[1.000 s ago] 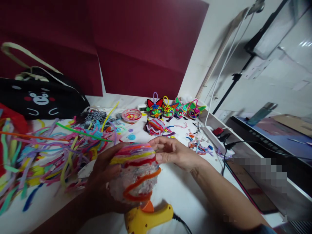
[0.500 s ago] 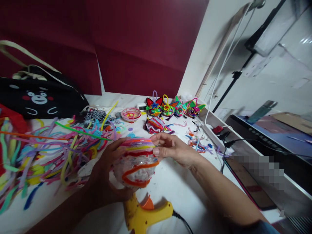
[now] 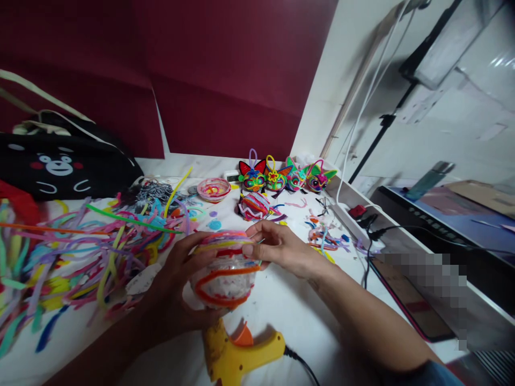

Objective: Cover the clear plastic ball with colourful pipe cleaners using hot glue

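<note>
My left hand (image 3: 177, 284) is wrapped round the left side of a clear plastic ball (image 3: 227, 284), fingers on top and thumb below. Orange, red, yellow and pink fuzzy pipe cleaners run across the ball. At the ball's upper right, my right hand (image 3: 277, 246) is closed, its thumb pressing against the strips; the fingertips behind are partly hidden. Just below the ball lies a yellow glue gun (image 3: 245, 356) with an orange trigger, touched by neither hand.
Loose pipe cleaners (image 3: 96, 252) pile up on the left before a black bag (image 3: 60, 166). Several finished animal-face ornaments (image 3: 253, 179) stand at the back, near a striped piece (image 3: 255, 206) and a round dish-like piece (image 3: 214, 189). A phone (image 3: 410, 300) lies at right.
My right thumb has shifted slightly left along the ball, and the ball has turned and tilted a little. The whole view has moved slightly. The glue gun has stayed put.
</note>
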`<act>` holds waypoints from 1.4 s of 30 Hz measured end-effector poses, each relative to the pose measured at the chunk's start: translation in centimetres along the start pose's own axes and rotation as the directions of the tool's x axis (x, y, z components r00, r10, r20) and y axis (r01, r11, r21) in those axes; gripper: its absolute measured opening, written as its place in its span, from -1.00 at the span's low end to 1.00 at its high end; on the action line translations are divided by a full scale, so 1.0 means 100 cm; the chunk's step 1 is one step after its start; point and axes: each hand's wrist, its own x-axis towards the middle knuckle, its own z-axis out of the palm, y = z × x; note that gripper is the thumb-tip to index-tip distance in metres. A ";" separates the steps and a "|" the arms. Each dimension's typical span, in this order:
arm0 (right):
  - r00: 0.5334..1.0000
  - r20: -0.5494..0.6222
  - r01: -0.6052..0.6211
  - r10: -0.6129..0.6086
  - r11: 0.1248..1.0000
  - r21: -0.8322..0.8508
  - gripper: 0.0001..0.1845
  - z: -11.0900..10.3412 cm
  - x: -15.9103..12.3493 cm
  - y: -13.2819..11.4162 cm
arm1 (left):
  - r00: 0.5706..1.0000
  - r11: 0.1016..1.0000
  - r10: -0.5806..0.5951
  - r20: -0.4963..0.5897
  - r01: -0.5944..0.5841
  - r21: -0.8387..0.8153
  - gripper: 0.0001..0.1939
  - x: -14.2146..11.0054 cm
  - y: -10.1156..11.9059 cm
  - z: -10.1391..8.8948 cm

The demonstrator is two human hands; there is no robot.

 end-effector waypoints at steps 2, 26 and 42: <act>1.000 -0.005 0.001 -0.001 1.000 -0.026 -0.23 0.001 -0.001 0.000 | 1.000 1.000 0.011 0.012 -0.011 0.005 -0.27 -0.002 -0.001 0.000; 0.991 -0.040 0.113 -0.131 0.943 -0.313 -0.36 0.006 -0.009 0.008 | 0.994 0.998 0.060 0.091 -0.056 -0.038 0.00 -0.002 0.001 -0.005; 0.857 0.125 0.506 -0.500 0.772 -0.384 -0.86 -0.011 -0.026 -0.008 | 0.996 0.996 0.083 -0.026 -0.082 0.021 -0.27 0.005 0.008 -0.008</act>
